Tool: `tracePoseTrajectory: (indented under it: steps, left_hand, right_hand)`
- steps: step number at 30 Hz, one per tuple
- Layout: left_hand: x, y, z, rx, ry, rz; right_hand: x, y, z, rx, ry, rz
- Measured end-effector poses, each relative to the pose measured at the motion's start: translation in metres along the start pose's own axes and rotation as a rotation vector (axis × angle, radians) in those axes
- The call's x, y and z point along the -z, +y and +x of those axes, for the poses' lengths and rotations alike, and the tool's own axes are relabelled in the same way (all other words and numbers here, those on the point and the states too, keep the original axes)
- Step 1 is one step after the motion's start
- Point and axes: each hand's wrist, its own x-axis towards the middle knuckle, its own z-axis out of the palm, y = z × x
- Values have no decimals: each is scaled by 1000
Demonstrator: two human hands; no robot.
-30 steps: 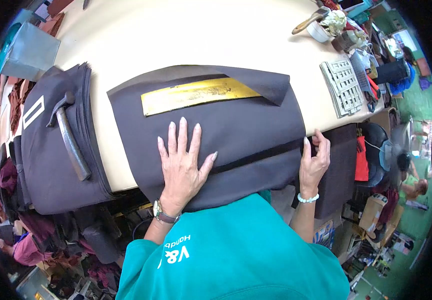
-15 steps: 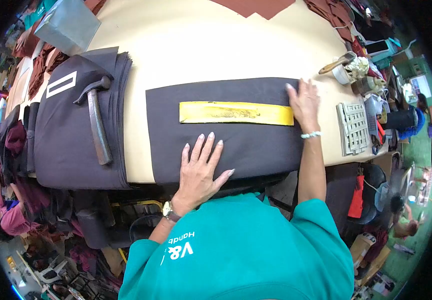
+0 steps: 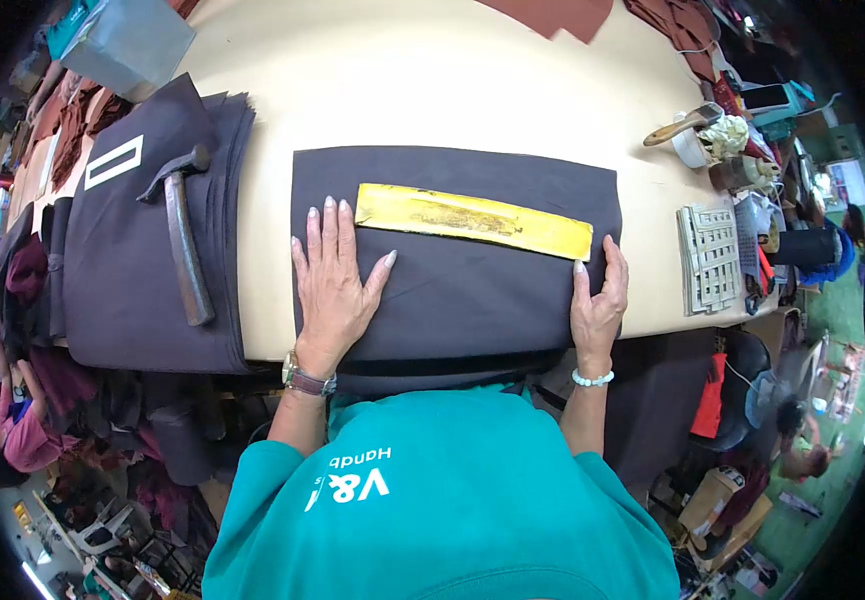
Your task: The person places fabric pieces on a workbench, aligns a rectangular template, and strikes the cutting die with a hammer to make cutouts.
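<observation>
Head cam has the yellow strip [image 3: 473, 218] lying on the dark sheet [image 3: 453, 300], nearer its far edge and tilted a bit, with the right end closer to the wearer. Dark smudges run along its middle. The sheet is spread on the pale surface [image 3: 353, 90], right up at the near edge.

Left hand [image 3: 331, 290] is palm down on the sheet, fingers spread, not gripping anything, index fingertip just beside the strip's left end. Right hand [image 3: 598, 310] is at the sheet's right side, fingers loosely bent, thumb tip by the strip's lower right corner. Can't tell if that thumb touches it or if the fingers are pinching the sheet.

Off to the left there's a dark stack [image 3: 113, 270] with a hammer [image 3: 181, 240] and a pale rectangular frame [image 3: 114, 175] on top, plus a grey box [image 3: 131, 50] beyond. Over on the right, some pale lattice pieces [image 3: 711, 260] sit near the edge, and a brush [image 3: 688, 126] lies across a white cup [image 3: 690, 152] farther back.
</observation>
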Motion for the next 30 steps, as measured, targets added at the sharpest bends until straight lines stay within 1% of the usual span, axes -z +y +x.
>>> tracePoseTrajectory:
  steps: [3, 6, 11, 16, 19, 23, 26, 27, 30]
  left_hand:
    - [1, 0, -6, 28, -11, 5]
    - [-1, 1, -13, 56, 0, 13]
    - [2, 1, -13, 42, 74, -31]
    - [3, 9, -7, 0, 118, -120]
    - [-1, 11, 1, 14, 179, -285]
    - [7, 10, 18, 2, 244, -322]
    - [5, 7, 23, 47, 196, -236]
    - [3, 6, 23, 42, 194, -207]
    - [-2, 7, 21, 37, 177, -158]
  right_hand:
    - [0, -4, 6, -32, 17, 93]
    - [-2, -7, 15, -61, -25, 146]
    - [0, -14, 14, -6, -12, 100]
    - [0, -20, 11, -41, -17, 130]
    - [-7, -26, 26, -100, -4, 223]
    - [-19, -31, 53, -170, -25, 403]
    - [-33, -19, 60, -153, -51, 417]
    - [-35, -19, 58, -119, -32, 362]
    - [-35, -21, 56, -111, -31, 333]
